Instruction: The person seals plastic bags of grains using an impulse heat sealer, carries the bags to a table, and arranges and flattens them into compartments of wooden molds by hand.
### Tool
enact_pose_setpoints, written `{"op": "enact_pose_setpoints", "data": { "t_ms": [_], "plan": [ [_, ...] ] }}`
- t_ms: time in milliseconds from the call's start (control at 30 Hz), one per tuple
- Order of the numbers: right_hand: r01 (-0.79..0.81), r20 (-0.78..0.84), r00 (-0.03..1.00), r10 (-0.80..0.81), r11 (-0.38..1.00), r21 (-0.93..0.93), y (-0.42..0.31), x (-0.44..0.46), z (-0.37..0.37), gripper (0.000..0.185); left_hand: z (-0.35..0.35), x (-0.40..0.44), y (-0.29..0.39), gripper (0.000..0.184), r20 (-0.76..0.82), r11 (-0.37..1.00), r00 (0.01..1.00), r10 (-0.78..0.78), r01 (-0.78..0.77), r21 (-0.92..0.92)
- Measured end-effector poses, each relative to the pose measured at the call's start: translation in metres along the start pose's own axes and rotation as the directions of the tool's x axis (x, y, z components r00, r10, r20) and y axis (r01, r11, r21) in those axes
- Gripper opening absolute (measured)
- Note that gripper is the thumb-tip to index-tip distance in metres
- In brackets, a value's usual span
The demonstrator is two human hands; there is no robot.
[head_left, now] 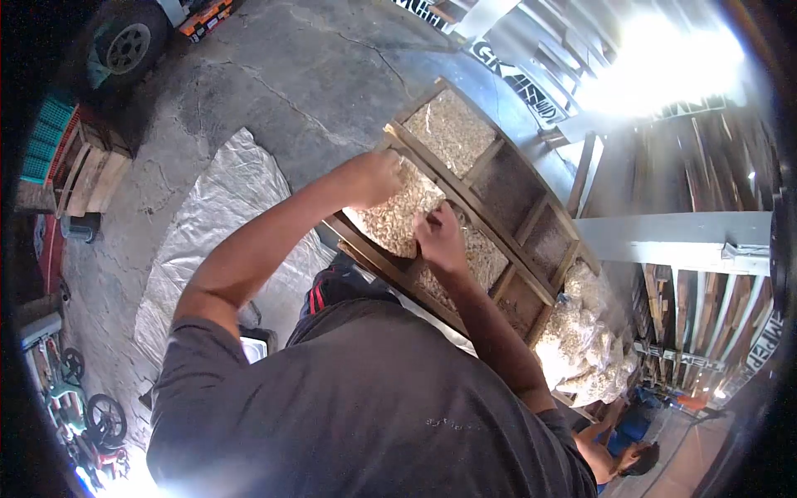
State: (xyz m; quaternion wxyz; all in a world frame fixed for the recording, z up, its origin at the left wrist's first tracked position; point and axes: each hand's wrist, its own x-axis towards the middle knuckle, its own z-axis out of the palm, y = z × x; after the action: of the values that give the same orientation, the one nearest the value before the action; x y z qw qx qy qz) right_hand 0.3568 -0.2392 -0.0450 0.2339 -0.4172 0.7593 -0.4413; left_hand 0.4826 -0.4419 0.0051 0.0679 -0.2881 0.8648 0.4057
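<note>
Cracked concrete floor (282, 83) with a silvery sheet (207, 216) spread near a compartmented wooden tray (532, 221); by the tray's right end, bulging clear bags (581, 340) of similar pale stuff. At the tray's near-left corner, note the pale flaky mass (394, 212), apparently bagged, in or just over the end compartment. Left hand (375, 179) at the far-left side of the mass, with fingers curled inward and tips hidden; impossible to tell whether closed on anything. Right hand (442, 241) at the right side, with thumb and fingers bent close together against the margin; gripping or merely touching, not determinable. Step in hand, by judgement: adjusting the mass between both hands. Next move, by judgement: best served by even two-handed control and light fingertips, so as not to scatter flakes over the tray's near edge. Orientation: one margin roughly parallel to the tray's central divider (491, 227), one corner towards the near long edge. Long axis: uncertain, owing to nearly equal sides and partial cover by the left hand. For comparison, see loose-looking flakes (452, 133) in the far-left compartment.
</note>
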Motion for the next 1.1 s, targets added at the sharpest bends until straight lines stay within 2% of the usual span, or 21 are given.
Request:
{"op": "enact_pose_setpoints", "data": {
  "t_ms": [33, 67, 100, 167, 200, 267, 300, 400, 433, 533, 600, 700, 733, 767, 800, 833, 867, 933, 967, 1067, 1100],
  "plan": [
    [0.205, -0.018, 0.978, -0.209, 0.968, -0.146, -0.019, -0.013, -0.011, 0.039, -0.008, -0.028, -0.011, 0.028, -0.028, 0.994, 0.993, 0.113, -0.113, 0.002],
    [0.337, 0.082, 0.941, -0.328, 0.891, -0.303, -0.032, -0.021, -0.024, 0.044, -0.014, -0.046, -0.020, 0.027, -0.057, 0.974, 0.972, 0.227, -0.227, 0.010],
    [0.471, 0.180, 0.881, -0.439, 0.771, -0.428, -0.046, -0.028, -0.037, 0.050, -0.018, -0.054, -0.022, 0.024, -0.039, 0.954, 0.972, 0.232, -0.219, 0.204],
    [0.307, 0.393, 0.913, -0.106, 0.814, -0.494, -0.042, -0.026, -0.035, 0.046, -0.016, -0.070, -0.023, 0.018, 0.008, 0.816, 0.976, 0.215, -0.185, 0.547],
    [0.245, 0.482, 0.875, 0.057, 0.805, -0.540, -0.041, -0.020, -0.036, 0.044, -0.014, -0.070, -0.022, 0.018, 0.077, 0.794, 0.979, 0.191, -0.200, 0.575],
    [0.263, 0.479, 0.872, 0.098, 0.733, -0.627, -0.046, -0.004, -0.032, 0.039, -0.015, -0.060, -0.017, 0.019, 0.178, 0.741, 0.974, 0.141, -0.223, 0.633],
    [0.267, 0.476, 0.870, 0.127, 0.691, -0.671, -0.048, -0.002, -0.029, 0.037, -0.018, -0.065, -0.009, 0.020, 0.127, 0.771, 0.981, 0.145, -0.192, 0.607],
    [0.304, 0.513, 0.845, 0.150, 0.655, -0.692, -0.036, -0.001, -0.019, 0.034, -0.002, -0.052, -0.022, 0.019, 0.050, 0.796, 0.968, 0.247, -0.232, 0.560],
    [0.330, 0.520, 0.843, 0.135, 0.635, -0.699, -0.030, -0.001, -0.017, 0.027, 0.004, -0.048, -0.026, 0.020, 0.067, 0.784, 0.968, 0.243, -0.237, 0.573],
    [0.369, 0.555, 0.831, 0.026, 0.721, -0.586, -0.030, 0.010, -0.031, 0.023, -0.002, -0.043, -0.017, 0.027, 0.110, 0.781, 0.968, 0.224, -0.245, 0.574],
    [0.334, 0.502, 0.864, -0.019, 0.768, -0.546, -0.039, 0.003, -0.034, 0.015, -0.015, -0.056, 0.004, 0.032, 0.129, 0.847, 0.976, 0.177, -0.218, 0.485],
    [0.364, 0.478, 0.874, -0.089, 0.772, -0.521, -0.031, -0.023, -0.027, 0.009, -0.003, -0.061, -0.006, 0.046, 0.138, 0.840, 0.984, 0.116, -0.172, 0.514],
    [0.392, 0.478, 0.870, -0.120, 0.756, -0.524, -0.022, -0.031, -0.025, 0.008, 0.001, -0.063, 0.001, 0.051, 0.064, 0.823, 0.991, 0.117, -0.133, 0.553],
    [0.460, 0.312, 0.877, -0.364, 0.824, -0.332, -0.002, -0.039, -0.023, 0.008, 0.002, -0.069, 0.020, 0.056, -0.016, 0.806, 0.993, 0.121, -0.089, 0.586],
    [0.422, 0.193, 0.903, -0.384, 0.876, -0.232, -0.006, -0.043, -0.029, 0.011, 0.007, -0.071, 0.035, 0.062, -0.092, 0.791, 0.988, 0.123, -0.042, 0.611],
    [0.391, 0.072, 0.920, -0.385, 0.912, -0.122, -0.010, -0.047, -0.037, 0.014, 0.025, -0.060, 0.037, 0.070, -0.320, 0.799, 0.904, 0.282, -0.036, 0.600],
    [0.369, -0.049, 0.928, -0.369, 0.930, -0.007, -0.012, -0.052, -0.045, 0.017, 0.039, -0.047, 0.042, 0.072, -0.305, 0.807, 0.897, 0.321, -0.090, 0.584],
    [0.075, -0.055, 0.995, -0.084, 0.986, -0.151, 0.008, -0.068, -0.066, 0.017, 0.058, -0.028, 0.050, 0.077, -0.284, 0.817, 0.876, 0.391, -0.188, 0.546],
    [-0.072, -0.069, 0.996, 0.058, 0.973, -0.217, 0.017, -0.075, -0.073, 0.018, 0.063, -0.026, 0.051, 0.079, -0.233, 0.814, 0.907, 0.350, -0.172, 0.554],
    [-0.161, -0.061, 0.986, 0.157, 0.985, -0.062, 0.022, -0.079, -0.085, 0.019, 0.065, -0.020, 0.054, 0.086, -0.095, 0.801, 0.973, 0.211, -0.117, 0.587],
    [-0.176, -0.076, 0.982, 0.171, 0.982, -0.064, 0.022, -0.078, -0.085, 0.019, 0.068, -0.021, 0.052, 0.090, -0.163, 0.796, 0.936, 0.313, -0.165, 0.582]
  ]
}}
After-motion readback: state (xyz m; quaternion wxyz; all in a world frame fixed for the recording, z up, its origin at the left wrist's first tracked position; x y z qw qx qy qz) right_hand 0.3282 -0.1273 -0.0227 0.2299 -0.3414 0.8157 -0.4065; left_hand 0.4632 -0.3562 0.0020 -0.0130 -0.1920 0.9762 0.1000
